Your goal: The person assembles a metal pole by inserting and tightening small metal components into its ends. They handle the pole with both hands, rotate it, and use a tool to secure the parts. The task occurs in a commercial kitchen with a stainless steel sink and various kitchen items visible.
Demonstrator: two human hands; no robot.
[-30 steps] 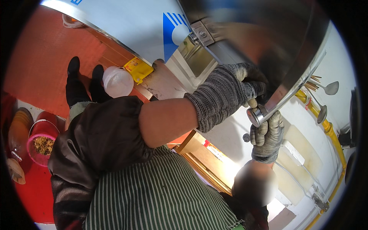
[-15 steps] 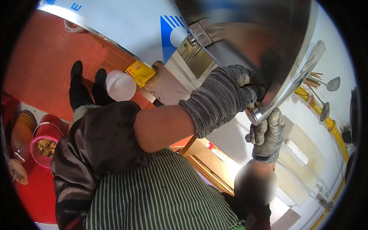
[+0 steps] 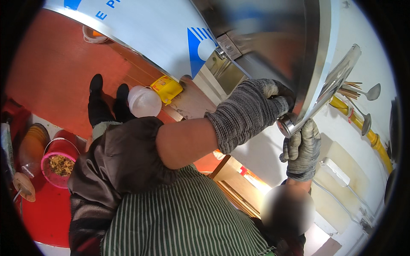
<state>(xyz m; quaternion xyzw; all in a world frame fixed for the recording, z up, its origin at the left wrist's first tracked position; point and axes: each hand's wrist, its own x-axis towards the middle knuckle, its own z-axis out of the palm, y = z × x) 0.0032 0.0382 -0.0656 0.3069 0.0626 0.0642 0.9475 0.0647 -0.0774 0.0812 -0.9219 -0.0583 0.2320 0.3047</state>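
My left hand (image 3: 256,111), in a grey knit work glove, reaches across to a shiny stainless-steel panel (image 3: 273,47). Its fingers are curled closed against the panel's dark inner face; what they grip is hidden. Just below those fingertips sits a round metal fitting (image 3: 286,126) with a flat disc end, at the panel's lower corner. From below and to the right, my right hand (image 3: 304,149), gloved alike, closes its fingers on the back of this fitting. A narrow, shiny strip (image 3: 339,79) runs up and right from there. A second round fitting (image 3: 220,53) joins the panel by a small metal bracket (image 3: 229,46).
White sheet with blue print (image 3: 149,30) spans the top left. On the red floor stand a translucent bucket (image 3: 145,102), a yellow container (image 3: 166,88) and a pink-rimmed bucket of scraps (image 3: 60,164). Ladles (image 3: 372,91) hang beside a yellow pipe (image 3: 363,128); a white power strip (image 3: 334,171) lies right.
My view has shifted, so the floor objects appear farther right and lower. The steel panel's edge appears more upright. Both hands stay at the fitting, with only slight movement.
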